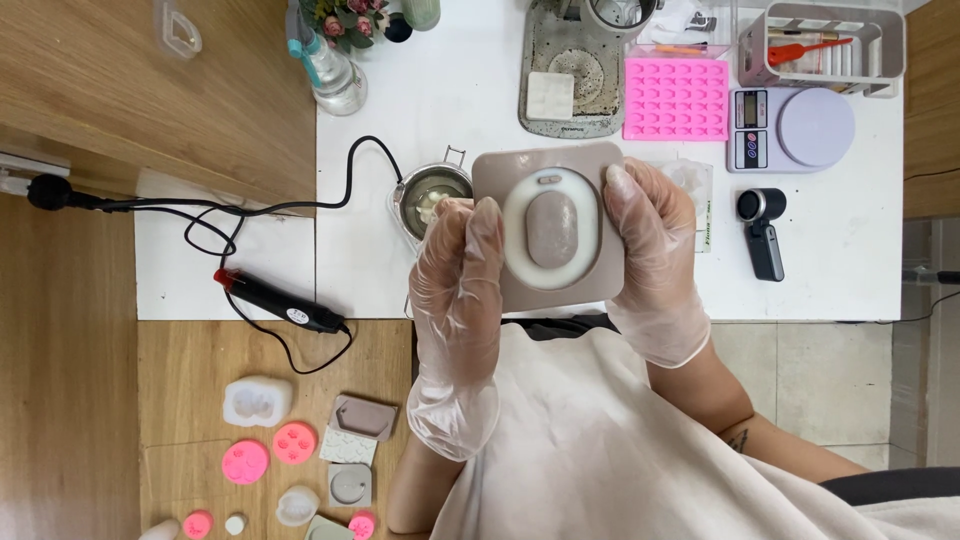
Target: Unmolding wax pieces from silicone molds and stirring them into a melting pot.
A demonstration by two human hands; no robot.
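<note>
- Silicone mould (548, 228): taupe, square, rounded corners, white oval ring with grey oval core; held up flat to camera, above the white table (850, 250)
- Left hand (458, 300), clear glove: clamped on mould's left edge, fingers over front face
- Right hand (652, 260), gloved: clamped on right edge, fingertips at upper corner
- Step, by judgement: inspecting or about to flex the mould to release the cast; calls for even two-sided bending, no twisting
- Just behind: small metal melting pot (425, 195)
- Further out: pink tray mould (676, 98); digital scale (790, 128); black heat tool (275, 298) lower left; small pink and white moulds (290, 440) on wooden floor
</note>
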